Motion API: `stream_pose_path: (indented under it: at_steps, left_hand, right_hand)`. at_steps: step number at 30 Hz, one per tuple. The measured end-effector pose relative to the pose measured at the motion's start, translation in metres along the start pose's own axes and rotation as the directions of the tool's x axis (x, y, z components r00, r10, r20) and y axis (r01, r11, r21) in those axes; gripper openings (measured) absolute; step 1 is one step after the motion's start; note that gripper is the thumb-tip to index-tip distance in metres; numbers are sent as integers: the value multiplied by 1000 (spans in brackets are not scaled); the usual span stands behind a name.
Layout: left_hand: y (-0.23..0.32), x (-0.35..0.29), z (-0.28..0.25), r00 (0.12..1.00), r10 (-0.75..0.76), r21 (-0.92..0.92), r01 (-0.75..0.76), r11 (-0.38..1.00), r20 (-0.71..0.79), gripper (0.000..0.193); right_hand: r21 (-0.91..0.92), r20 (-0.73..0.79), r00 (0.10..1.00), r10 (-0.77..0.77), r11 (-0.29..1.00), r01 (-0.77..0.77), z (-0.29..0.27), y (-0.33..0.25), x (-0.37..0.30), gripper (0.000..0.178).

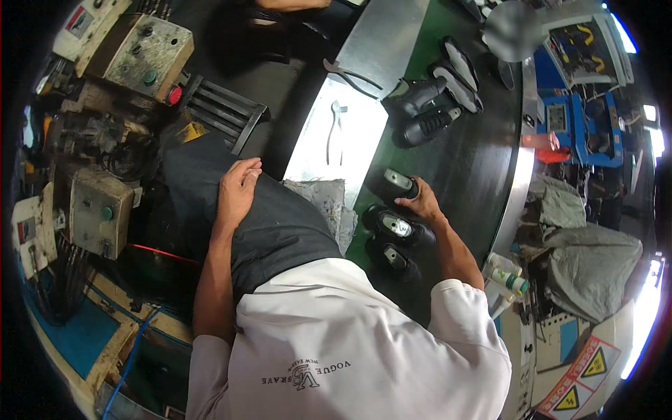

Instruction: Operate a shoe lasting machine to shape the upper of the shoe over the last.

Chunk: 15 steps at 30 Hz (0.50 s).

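Note:
My right hand (423, 201) is closed around the edge of a black shoe (397, 183) on the dark green belt; a pale metallic oval shows in the shoe's opening. Just nearer to me are two more black shoes of the same sort, the middle shoe (396, 225) with a marked pale plate and the nearest shoe (393, 257). My left hand (240, 187) lies on my dark trouser leg, holding nothing, its fingers loosely stretched.
Cutting pliers (334, 133) and a second pair of pliers (350, 75) lie on the metal ledge (357, 119). Farther along the belt (462, 164) sit black shoes (430, 126) and grey-soled shoes (458, 80). Control boxes (140, 59) stand left, beside a slatted metal rack (224, 108).

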<state>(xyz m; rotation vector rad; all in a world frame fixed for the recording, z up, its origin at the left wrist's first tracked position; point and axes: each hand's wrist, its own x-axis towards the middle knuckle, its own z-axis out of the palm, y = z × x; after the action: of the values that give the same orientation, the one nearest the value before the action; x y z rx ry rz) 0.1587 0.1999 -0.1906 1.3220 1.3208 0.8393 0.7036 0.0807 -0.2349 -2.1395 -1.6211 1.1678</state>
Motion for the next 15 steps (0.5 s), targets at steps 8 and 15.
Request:
stream_pose_path:
  at_steps: [8, 15]
  left_hand:
    - [40, 10, 15, 990, -79, -361, 117, 925, 119, 52]
    - [112, 16, 42, 990, 132, -680, -65, 730, 46, 98]
  right_hand:
    - [782, 101, 990, 98, 608, -140, -11, -109, 47, 84]
    - [894, 94, 887, -452, 431, 124, 53, -318, 38, 113]
